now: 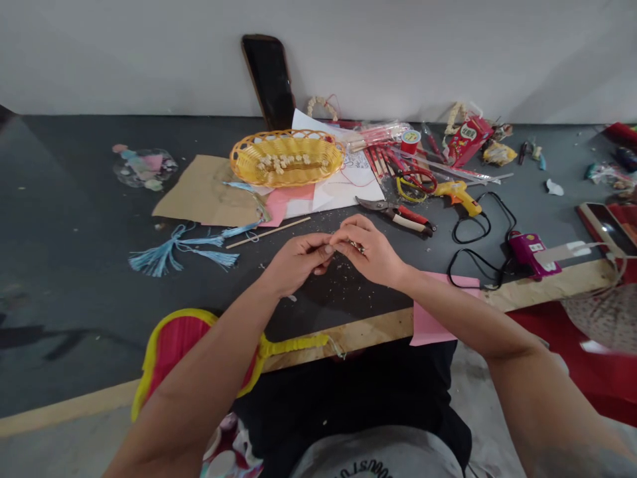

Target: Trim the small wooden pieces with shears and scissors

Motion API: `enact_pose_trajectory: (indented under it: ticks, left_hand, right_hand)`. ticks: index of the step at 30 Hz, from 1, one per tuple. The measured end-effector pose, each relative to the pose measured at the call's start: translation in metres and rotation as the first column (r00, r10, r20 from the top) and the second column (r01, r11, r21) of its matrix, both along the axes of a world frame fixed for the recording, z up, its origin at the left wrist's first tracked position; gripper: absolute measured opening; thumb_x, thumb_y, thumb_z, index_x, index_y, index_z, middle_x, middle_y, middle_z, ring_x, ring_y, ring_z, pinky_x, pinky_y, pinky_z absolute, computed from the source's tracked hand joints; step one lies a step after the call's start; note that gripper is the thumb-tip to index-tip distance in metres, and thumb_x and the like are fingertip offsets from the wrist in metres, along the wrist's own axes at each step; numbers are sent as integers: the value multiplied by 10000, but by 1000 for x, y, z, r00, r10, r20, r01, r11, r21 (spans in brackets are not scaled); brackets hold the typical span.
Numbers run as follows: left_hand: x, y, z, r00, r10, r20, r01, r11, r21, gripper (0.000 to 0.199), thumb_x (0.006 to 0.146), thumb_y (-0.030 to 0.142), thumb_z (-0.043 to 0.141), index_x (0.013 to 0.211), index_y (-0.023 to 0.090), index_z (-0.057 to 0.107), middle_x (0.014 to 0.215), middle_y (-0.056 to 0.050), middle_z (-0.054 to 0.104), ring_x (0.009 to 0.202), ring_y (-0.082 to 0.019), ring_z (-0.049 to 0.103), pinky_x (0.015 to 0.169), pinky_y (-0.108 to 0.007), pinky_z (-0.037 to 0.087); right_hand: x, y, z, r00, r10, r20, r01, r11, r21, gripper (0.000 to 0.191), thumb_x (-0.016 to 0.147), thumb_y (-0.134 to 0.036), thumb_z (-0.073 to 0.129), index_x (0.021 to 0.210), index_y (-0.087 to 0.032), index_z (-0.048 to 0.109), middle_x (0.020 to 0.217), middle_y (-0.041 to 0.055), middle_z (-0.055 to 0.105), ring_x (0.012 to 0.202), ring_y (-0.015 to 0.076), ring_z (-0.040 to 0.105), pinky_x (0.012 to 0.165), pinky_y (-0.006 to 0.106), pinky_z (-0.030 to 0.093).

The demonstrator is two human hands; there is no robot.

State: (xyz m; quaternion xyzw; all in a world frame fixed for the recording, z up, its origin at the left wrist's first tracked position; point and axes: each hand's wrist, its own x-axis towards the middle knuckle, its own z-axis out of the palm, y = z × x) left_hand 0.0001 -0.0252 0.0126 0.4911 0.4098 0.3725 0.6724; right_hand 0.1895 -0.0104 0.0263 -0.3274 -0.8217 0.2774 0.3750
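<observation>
My left hand [304, 261] and my right hand [367, 252] meet over the front of the dark table, fingertips pinched together. Whatever lies between the fingertips is too small to make out. Just behind the hands rest red-and-white handled pruning shears [398, 216] and a thin wooden stick [269, 232]. A yellow woven basket [239, 174] holding small cream-coloured pieces stands farther back. Light blue tassels [172, 252] lie to the left of my hands. A pink-and-yellow fan-like piece [176, 345] is partly hidden under my left forearm.
A yellow glue gun [458, 196] with a black cord lies right, near a purple box [535, 254]. Scissors [417, 186], a thread spool [411, 141] and a red packet [468, 139] crowd the back. A phone [271, 79] leans on the wall. Pink paper [432, 318] overhangs the front edge.
</observation>
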Motion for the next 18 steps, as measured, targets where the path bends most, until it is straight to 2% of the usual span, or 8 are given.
enact_pose_trajectory:
  ticks: [4, 8, 13, 15, 18]
  left_hand:
    - [1, 0, 2, 995, 88, 45, -87, 996, -22, 317, 656, 427, 853, 757, 159, 715, 625, 22, 530, 542, -69, 416, 477, -199, 337]
    - [2, 0, 5, 991, 111, 68, -110, 994, -28, 333, 605, 415, 880, 777, 169, 737, 676, 9, 602, 551, -74, 453, 504, -215, 372]
    - [1, 1, 4, 988, 146, 47, -146, 989, 1, 331, 586, 418, 888, 726, 166, 724, 647, 13, 599, 573, -85, 482, 538, -223, 395]
    - [-1, 1, 4, 987, 157, 44, -158, 987, 5, 332, 585, 414, 891, 718, 161, 721, 639, 12, 602, 570, -84, 485, 542, -220, 392]
    - [-2, 2, 4, 987, 159, 26, -159, 987, 6, 317, 604, 400, 886, 731, 154, 733, 656, -2, 631, 568, -81, 489, 545, -217, 385]
  right_hand:
    - [-3, -2, -1, 994, 17, -106, -29, 993, -111, 91, 959, -224, 545, 946, -223, 635, 969, 51, 580, 919, 158, 567, 759, 290, 493]
    - [-2, -5, 1, 998, 9, -67, -21, 986, -165, 88, 963, -247, 543, 949, -235, 629, 973, 48, 613, 901, 162, 572, 738, 303, 499]
    - [-4, -5, 3, 997, -10, -76, -5, 982, -188, 79, 945, -248, 567, 956, -234, 643, 1025, 47, 609, 881, 145, 573, 717, 282, 496]
    - [-3, -3, 3, 994, -54, -97, 33, 978, -204, 54, 913, -257, 610, 942, -223, 640, 1023, 42, 612, 811, 127, 568, 690, 265, 490]
    - [5, 4, 3, 988, -154, -19, 147, 967, -210, 90, 868, -272, 667, 828, -203, 625, 860, 13, 639, 725, 130, 557, 668, 267, 471]
